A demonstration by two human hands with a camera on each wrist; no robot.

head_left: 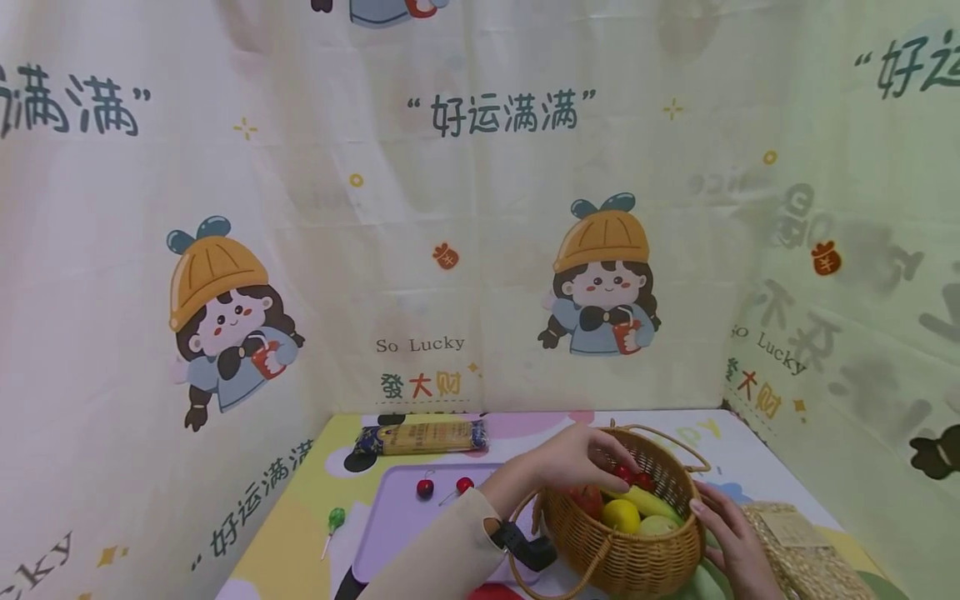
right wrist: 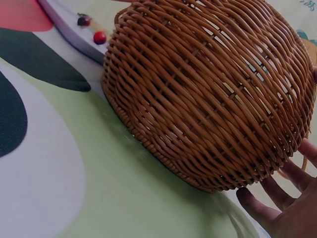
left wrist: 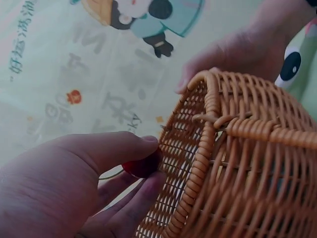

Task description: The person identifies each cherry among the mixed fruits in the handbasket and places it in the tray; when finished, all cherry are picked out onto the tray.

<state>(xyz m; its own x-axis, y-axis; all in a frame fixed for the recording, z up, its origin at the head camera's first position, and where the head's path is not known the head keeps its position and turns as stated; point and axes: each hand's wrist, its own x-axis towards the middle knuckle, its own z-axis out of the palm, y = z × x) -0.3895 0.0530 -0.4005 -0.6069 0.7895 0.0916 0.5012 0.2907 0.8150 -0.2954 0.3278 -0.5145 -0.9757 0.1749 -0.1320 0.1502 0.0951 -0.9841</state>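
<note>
My left hand [head_left: 585, 457] is over the mouth of a brown wicker basket [head_left: 637, 562]. Between thumb and fingers it pinches a dark red cherry [left wrist: 142, 166] by its round body, the thin stem [left wrist: 111, 175] trailing behind. Inside the basket lie a yellow lemon [head_left: 621, 517], a long yellow fruit [head_left: 654, 503], a pale green round fruit [head_left: 658, 525] and red fruits [head_left: 588, 500], partly covered by the left hand. My right hand [head_left: 731, 529] touches the basket's right side near the rim; its fingers [right wrist: 262, 206] are spread and fairly straight along the weave.
Left of the basket lies a lilac tray [head_left: 390, 525] with a cherry [head_left: 425, 488] and another beside the left forearm. Behind it is a long yellow packet [head_left: 427, 437]. A green lollipop [head_left: 336, 518] lies at left, a woven straw item [head_left: 806, 550] at right. Patterned cloth hangs behind.
</note>
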